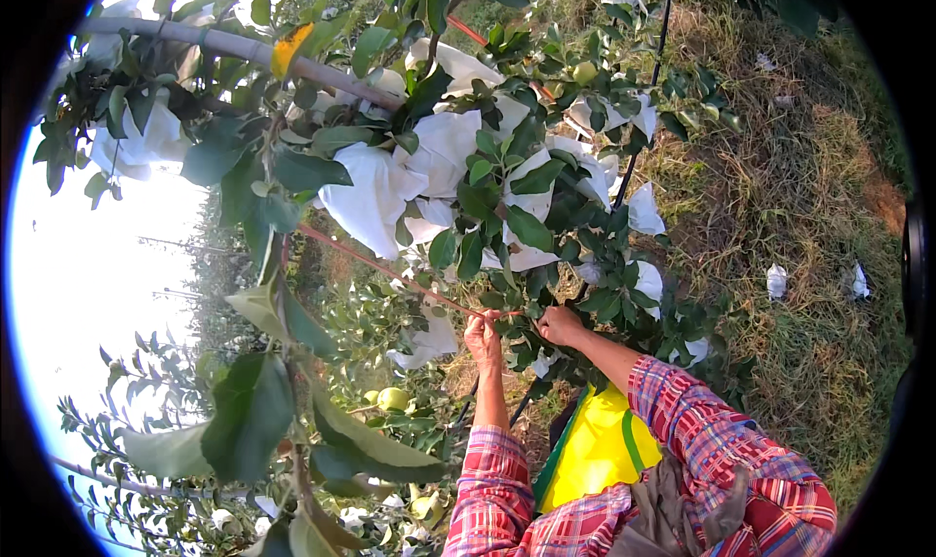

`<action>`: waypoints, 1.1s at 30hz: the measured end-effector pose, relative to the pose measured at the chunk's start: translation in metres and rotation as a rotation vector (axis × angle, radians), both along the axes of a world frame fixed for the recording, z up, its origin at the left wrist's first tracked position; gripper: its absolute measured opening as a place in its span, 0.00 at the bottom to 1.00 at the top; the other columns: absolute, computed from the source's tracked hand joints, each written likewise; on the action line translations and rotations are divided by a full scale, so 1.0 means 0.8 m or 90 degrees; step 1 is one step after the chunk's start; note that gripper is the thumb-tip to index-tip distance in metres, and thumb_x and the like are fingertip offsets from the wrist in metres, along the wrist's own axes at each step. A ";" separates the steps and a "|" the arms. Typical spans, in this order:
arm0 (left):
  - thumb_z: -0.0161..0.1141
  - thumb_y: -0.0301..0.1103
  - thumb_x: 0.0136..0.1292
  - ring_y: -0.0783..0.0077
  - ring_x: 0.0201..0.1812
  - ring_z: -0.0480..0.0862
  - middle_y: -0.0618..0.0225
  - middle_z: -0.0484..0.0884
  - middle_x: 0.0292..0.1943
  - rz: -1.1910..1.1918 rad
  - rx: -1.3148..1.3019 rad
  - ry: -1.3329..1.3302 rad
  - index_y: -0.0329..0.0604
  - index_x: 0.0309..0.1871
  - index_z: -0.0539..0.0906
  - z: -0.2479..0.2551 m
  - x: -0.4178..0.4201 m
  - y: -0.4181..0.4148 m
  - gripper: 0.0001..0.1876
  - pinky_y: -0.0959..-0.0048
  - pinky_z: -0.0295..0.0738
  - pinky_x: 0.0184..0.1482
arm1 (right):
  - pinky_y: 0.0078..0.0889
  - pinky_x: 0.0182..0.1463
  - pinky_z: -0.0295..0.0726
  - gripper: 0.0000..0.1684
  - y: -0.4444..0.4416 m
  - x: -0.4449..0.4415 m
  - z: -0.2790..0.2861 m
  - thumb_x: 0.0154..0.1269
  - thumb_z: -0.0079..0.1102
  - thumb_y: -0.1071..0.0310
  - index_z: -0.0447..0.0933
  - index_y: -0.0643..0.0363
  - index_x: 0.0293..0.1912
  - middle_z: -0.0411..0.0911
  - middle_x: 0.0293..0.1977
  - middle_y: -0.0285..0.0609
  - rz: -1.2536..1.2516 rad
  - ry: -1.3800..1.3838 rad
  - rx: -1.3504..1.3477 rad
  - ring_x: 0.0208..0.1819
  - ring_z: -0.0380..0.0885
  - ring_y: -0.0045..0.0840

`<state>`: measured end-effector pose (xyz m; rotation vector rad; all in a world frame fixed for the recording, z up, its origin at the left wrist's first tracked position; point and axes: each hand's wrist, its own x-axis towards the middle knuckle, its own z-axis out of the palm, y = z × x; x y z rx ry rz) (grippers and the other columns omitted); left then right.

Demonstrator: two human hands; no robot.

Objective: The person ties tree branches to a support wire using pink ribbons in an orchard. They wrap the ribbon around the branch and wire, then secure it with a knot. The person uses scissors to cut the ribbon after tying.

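Note:
My left hand [484, 341] pinches a reddish cord [395, 273] that slants down from the upper left through the foliage. A short piece of the cord reaches past those fingers towards my right hand [561, 326]. That hand is bent in among the leaves of a fruit tree branch [512, 283], close beside the left one. Leaves partly cover its fingertips, and what they hold is unclear. Just above both hands hang several white fruit bags [373, 191], crowded together between green leaves.
A pole [241, 45] crosses the upper left. Dark tubing [658, 60] runs down through the branches. Blurred leaves [252, 418] hang close at the left. Green fruit [393, 399] shows lower down. White bags [776, 281] lie on dry grass. A yellow bag [596, 447] sits at my front.

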<state>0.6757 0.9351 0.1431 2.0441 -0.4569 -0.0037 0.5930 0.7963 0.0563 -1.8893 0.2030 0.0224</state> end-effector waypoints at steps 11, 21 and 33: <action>0.58 0.37 0.64 0.78 0.31 0.80 0.68 0.83 0.28 0.003 -0.060 0.264 0.35 0.35 0.81 -0.087 0.051 0.006 0.12 0.77 0.73 0.37 | 0.29 0.24 0.70 0.09 0.015 -0.014 0.018 0.48 0.55 0.66 0.76 0.60 0.19 0.72 0.12 0.38 -0.121 0.100 0.397 0.16 0.72 0.21; 0.50 0.37 0.62 0.69 0.49 0.77 0.66 0.81 0.43 0.080 -0.119 0.440 0.46 0.40 0.78 -0.040 0.030 -0.014 0.09 0.65 0.66 0.51 | 0.25 0.24 0.71 0.10 0.008 0.008 -0.014 0.56 0.51 0.64 0.77 0.59 0.30 0.76 0.20 0.37 -0.215 0.102 0.548 0.20 0.74 0.19; 0.54 0.25 0.63 0.78 0.35 0.78 0.72 0.82 0.35 -0.139 -0.023 0.497 0.39 0.40 0.82 -0.056 0.045 -0.002 0.07 0.78 0.71 0.39 | 0.29 0.30 0.72 0.09 0.036 -0.014 0.018 0.50 0.53 0.68 0.78 0.62 0.29 0.76 0.19 0.42 -0.046 -0.179 0.323 0.22 0.76 0.25</action>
